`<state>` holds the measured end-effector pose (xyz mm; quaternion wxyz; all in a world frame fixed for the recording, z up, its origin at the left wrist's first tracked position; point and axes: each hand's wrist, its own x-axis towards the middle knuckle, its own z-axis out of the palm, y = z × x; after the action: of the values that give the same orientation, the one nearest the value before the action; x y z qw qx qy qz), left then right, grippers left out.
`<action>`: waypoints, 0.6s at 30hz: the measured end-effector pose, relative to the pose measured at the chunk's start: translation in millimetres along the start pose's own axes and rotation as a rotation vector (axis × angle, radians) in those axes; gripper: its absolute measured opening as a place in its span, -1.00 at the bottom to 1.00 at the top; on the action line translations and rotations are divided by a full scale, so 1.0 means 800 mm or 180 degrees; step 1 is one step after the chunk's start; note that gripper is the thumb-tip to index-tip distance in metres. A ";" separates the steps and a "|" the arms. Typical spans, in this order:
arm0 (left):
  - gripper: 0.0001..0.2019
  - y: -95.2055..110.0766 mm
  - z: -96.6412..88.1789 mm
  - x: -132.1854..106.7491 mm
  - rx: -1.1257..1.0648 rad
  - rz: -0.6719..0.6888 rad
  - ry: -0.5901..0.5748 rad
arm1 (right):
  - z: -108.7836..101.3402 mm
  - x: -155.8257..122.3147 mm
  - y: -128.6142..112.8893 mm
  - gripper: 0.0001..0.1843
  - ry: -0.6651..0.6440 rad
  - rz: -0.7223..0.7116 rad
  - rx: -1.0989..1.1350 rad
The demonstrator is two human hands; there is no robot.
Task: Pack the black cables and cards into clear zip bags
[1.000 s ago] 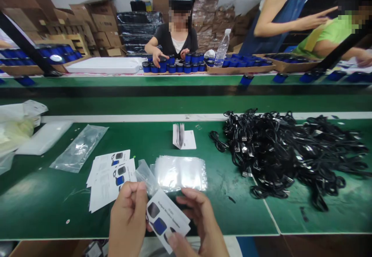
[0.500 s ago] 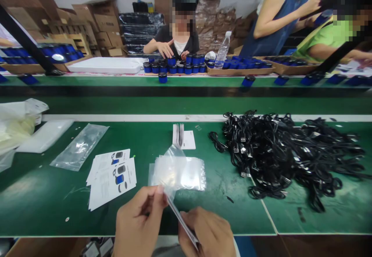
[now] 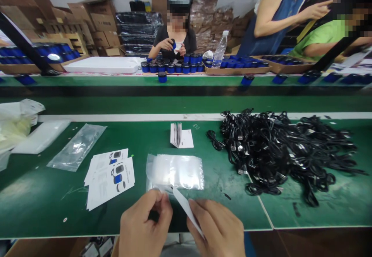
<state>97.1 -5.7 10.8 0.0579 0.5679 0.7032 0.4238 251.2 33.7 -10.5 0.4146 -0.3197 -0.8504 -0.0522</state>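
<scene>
My left hand point(image 3: 145, 226) pinches the mouth of a small clear plastic bag point(image 3: 162, 190) at the near edge of the green table point(image 3: 43, 206). My right hand point(image 3: 217, 230) grips a white printed leaflet point(image 3: 186, 208), seen edge-on, its top end at the bag's opening. Just beyond my hands lies a stack of clear zip bags point(image 3: 176, 170). To the left are several printed leaflets point(image 3: 109, 175) with blue and black pictures. A big pile of black cables point(image 3: 279, 152) covers the right side.
A fanned stack of small white booklets point(image 3: 180, 135) stands mid-table. Clear bags point(image 3: 77, 146) and white wrapping point(image 3: 17, 125) lie at the left. Beyond a green conveyor point(image 3: 186, 104), a seated person handles blue cylinders point(image 3: 174, 68); two other people are at the far right.
The leaflet, flat and face-up a second ago, turned edge-on and moved to the bag's mouth. The bag came down from a raised position. Across the belt, the person lifted one blue cylinder.
</scene>
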 end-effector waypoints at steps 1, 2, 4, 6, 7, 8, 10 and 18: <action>-0.76 0.001 0.001 -0.001 -0.0031 0.0016 -0.0025 | -0.002 0.000 0.001 -0.84 -0.0023 0.0000 0.0039; -0.77 0.001 0.001 -0.002 -0.0061 -0.0002 -0.0034 | -0.004 0.001 0.002 -0.84 -0.0052 -0.0016 0.0081; -0.79 0.002 0.002 -0.004 -0.0104 -0.0100 -0.0024 | -0.008 0.002 0.001 -0.84 -0.0081 -0.0130 0.0231; -0.81 0.001 0.002 -0.004 -0.0222 -0.0219 -0.0112 | -0.014 0.002 -0.001 -0.83 -0.0087 -0.0260 0.0389; -0.81 0.000 0.001 -0.004 -0.0311 -0.0297 -0.0179 | -0.017 0.002 -0.003 -0.82 -0.0072 -0.0300 0.0416; -0.80 0.000 0.000 -0.004 -0.0411 -0.0385 -0.0249 | -0.019 0.002 -0.004 -0.81 -0.0049 -0.0326 0.0402; -0.78 -0.001 -0.002 -0.004 -0.0606 -0.0555 -0.0393 | -0.021 0.002 -0.004 -0.80 -0.0020 -0.0368 0.0261; -0.81 0.002 -0.002 -0.006 0.0122 0.0424 -0.0168 | -0.011 0.002 -0.006 -0.74 -0.0414 -0.0230 -0.0202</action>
<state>99.4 -10.5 10.9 0.0372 0.6254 0.6701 0.3980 253.4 28.1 -2.8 0.3460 -0.3045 -0.8844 -0.0731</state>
